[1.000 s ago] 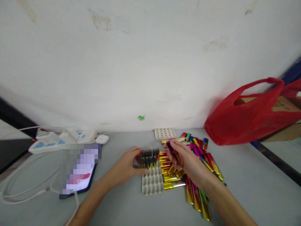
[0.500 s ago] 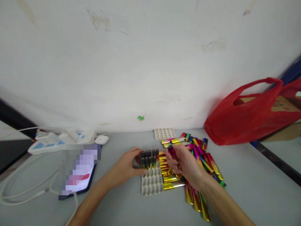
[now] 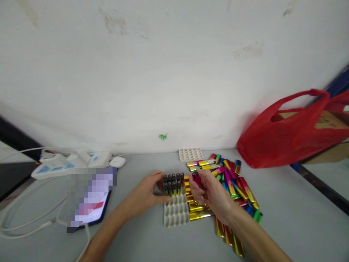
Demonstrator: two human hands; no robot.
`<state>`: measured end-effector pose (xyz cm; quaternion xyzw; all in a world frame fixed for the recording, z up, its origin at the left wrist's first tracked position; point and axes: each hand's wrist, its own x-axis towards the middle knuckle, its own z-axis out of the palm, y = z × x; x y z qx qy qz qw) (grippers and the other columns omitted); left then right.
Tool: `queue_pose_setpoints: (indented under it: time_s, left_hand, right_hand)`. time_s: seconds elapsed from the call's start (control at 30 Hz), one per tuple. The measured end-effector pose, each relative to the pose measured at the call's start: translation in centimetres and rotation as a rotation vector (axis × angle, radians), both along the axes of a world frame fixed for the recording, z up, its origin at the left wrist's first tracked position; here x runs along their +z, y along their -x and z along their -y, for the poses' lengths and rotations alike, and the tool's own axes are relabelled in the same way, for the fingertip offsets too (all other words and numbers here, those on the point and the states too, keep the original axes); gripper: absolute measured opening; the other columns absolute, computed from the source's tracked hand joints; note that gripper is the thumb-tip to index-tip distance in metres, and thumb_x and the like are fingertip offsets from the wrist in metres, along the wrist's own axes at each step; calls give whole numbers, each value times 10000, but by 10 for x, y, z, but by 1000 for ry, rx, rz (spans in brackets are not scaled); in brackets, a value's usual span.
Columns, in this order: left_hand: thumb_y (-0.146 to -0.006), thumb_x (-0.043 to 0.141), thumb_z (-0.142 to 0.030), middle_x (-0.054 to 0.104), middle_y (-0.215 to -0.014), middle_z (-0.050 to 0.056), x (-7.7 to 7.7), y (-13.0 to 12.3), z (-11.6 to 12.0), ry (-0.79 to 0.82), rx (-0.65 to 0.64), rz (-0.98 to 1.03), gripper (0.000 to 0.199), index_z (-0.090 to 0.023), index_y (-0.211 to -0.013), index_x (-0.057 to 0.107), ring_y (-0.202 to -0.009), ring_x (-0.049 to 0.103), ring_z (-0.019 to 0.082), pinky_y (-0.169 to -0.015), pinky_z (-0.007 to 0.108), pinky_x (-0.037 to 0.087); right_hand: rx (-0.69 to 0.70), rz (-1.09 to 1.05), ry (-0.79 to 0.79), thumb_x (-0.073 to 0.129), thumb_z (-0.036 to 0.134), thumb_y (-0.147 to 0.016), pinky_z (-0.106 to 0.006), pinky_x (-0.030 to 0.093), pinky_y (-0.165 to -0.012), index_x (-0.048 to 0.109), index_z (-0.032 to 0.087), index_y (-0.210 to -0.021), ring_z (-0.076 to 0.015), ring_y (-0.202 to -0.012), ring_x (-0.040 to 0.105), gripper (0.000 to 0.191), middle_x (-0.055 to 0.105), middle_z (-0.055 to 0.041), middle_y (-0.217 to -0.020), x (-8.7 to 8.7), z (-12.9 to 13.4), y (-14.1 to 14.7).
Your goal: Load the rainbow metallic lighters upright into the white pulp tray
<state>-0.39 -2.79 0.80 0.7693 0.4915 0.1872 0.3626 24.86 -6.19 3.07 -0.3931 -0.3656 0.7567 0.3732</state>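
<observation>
Left hand (image 3: 147,190) spread around tray (image 3: 176,214), frame's lower centre | right hand (image 3: 214,191) clamped on lighter (image 3: 196,178) | standing lighters (image 3: 173,182) only in far rows | loose lighters (image 3: 230,182), lower right

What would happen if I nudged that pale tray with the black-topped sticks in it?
The pale tray would probably slide as one piece, its moulded cups looking stiff. The black-topped sticks, tall and upright, might wobble. The far end may feel heavier, since they stand there.
</observation>
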Motion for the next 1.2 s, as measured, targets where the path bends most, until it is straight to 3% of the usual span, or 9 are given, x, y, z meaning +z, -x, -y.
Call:
queue_pose_setpoints:
  time_s: [0.63, 1.2]
  left_hand:
    - [-820, 874, -430, 680, -1001, 23, 1, 0, 0, -13, -1, -16, 333, -190, -1000, 727, -927, 634, 261, -787, 316, 447]
    - [-814, 870, -426, 680, -995, 23, 3, -1, 1, -5, -2, 0, 323, -189, -989, 738, -901, 634, 253, -776, 317, 447]
  right_hand:
    - [-40, 1, -48, 473, 600, -995, -328, 152, -563, 437, 245, -732, -143, -588, 179, 443, 281, 72, -657, 2, 1, -1]
    - [-80, -17, -43, 578, 654, -922, -323, 110, -527, 409, 256, -701, -133, -581, 118, 486, 244, 88, -648, 2, 0, -1]
